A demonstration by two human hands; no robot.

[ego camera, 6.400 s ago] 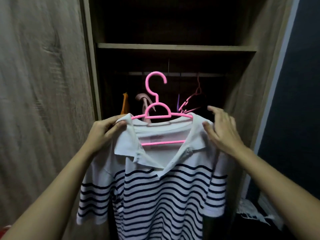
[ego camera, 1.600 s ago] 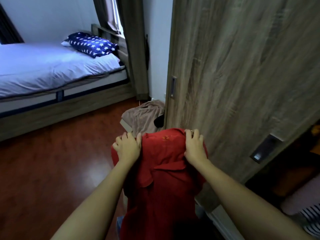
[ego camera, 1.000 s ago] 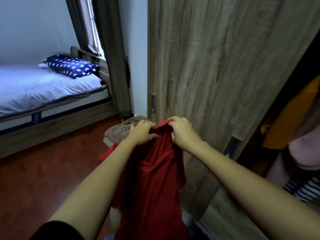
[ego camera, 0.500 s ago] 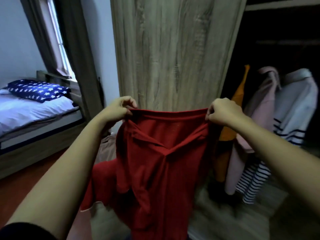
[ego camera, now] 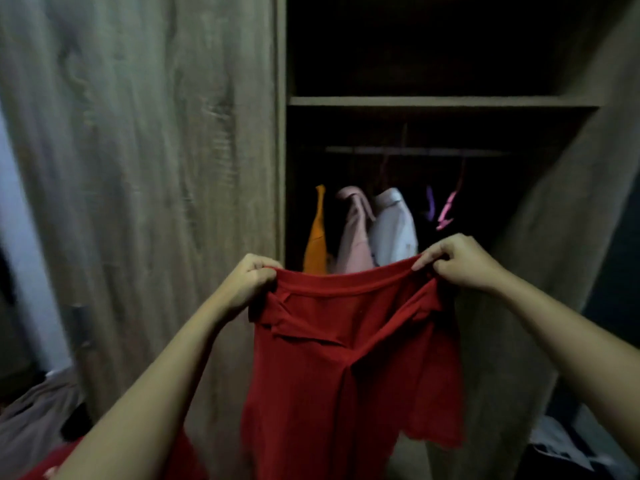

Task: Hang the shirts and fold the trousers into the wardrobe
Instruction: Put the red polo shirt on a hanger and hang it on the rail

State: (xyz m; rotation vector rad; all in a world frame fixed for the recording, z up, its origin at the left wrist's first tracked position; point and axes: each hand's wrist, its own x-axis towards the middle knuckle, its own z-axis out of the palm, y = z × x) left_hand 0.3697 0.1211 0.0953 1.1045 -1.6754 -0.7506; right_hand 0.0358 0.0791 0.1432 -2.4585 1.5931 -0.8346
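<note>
I hold a red collared shirt (ego camera: 349, 362) spread out in front of the open wardrobe (ego camera: 440, 102). My left hand (ego camera: 247, 284) pinches its upper left edge and my right hand (ego camera: 460, 263) pinches its upper right edge. The shirt hangs down from both hands, collar facing me. Behind its top edge, an orange shirt (ego camera: 317, 233), a pink shirt (ego camera: 355, 233) and a white shirt (ego camera: 393, 230) hang from the rail (ego camera: 415, 151). To their right, an empty purple hanger (ego camera: 430, 206) and an empty pink hanger (ego camera: 447, 211) hang on the same rail.
The wardrobe's wooden sliding door (ego camera: 156, 185) fills the left half of the view. A shelf board crosses above the rail. Brown clothes (ego camera: 31, 424) lie on the floor at lower left. Light cloth (ego camera: 554, 441) lies at lower right beside the wardrobe's side panel (ego camera: 540, 271).
After hanging the striped shirt, I picked up the red shirt from the floor pile, spread it between both hands, and turned right to face the open wardrobe.
</note>
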